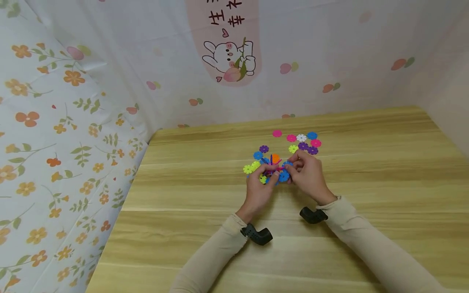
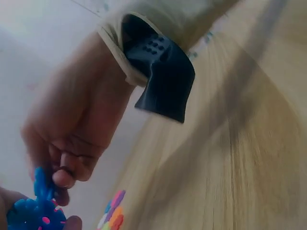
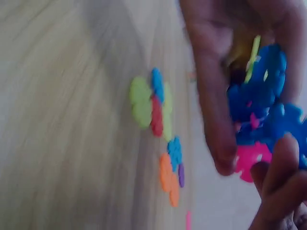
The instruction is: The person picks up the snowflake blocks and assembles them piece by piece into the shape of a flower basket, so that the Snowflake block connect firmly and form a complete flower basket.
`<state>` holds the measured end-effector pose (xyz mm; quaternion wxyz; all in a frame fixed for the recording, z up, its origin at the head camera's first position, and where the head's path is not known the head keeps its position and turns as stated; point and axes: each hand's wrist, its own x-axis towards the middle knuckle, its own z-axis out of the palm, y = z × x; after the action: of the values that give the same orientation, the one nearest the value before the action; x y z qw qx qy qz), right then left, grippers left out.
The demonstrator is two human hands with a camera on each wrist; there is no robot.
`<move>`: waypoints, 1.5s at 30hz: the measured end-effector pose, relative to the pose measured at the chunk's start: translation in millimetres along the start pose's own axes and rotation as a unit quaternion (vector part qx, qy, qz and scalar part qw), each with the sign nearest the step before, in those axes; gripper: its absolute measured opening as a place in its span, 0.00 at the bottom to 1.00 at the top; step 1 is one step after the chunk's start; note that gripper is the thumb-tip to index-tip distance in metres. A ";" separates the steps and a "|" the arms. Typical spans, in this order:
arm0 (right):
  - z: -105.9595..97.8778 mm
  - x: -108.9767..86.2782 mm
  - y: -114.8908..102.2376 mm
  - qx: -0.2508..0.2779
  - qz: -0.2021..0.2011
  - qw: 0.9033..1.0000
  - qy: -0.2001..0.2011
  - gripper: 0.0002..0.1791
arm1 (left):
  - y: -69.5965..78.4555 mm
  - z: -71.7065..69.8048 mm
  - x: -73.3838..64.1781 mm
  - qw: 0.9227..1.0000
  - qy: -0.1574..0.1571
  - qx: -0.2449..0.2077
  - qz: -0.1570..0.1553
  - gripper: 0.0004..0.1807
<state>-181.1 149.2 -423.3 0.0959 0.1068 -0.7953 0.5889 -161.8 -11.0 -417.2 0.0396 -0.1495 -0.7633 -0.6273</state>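
Observation:
Between both hands is a cluster of notched plastic snowflake discs [image 1: 283, 176] slotted together, with blue, pink and purple pieces showing. My left hand [image 1: 258, 190] grips its left side, thumb and fingers pinching the pieces. On the right, my right hand [image 1: 310, 176] pinches blue at the cluster's edge with thumb and fingertips. The right wrist view gives a closer look at the blue discs [image 3: 268, 79] and a pink disc [image 3: 249, 163]. In the left wrist view, blue discs [image 2: 31, 213] appear at the lower left corner. Fingers hide part of the cluster.
Loose discs lie around the hands on the wooden table [image 1: 183, 195]: a yellow disc [image 1: 248, 169] at left, an orange disc [image 1: 275, 158] behind, and a group with a white disc [image 1: 301, 138] at the back right. A patterned cloth [image 1: 146, 49] hangs behind the table.

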 end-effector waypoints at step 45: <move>-34.6 29.2 23.9 -0.168 0.014 0.969 -0.183 0.01 | -37.7 -13.7 10.5 0.980 -0.026 -0.177 -0.086 0.08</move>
<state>-215.0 187.4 -427.1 -0.0432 0.1838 -0.8882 0.4188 -184.0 -28.8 -447.4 -0.0619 -0.1042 -0.6510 -0.7494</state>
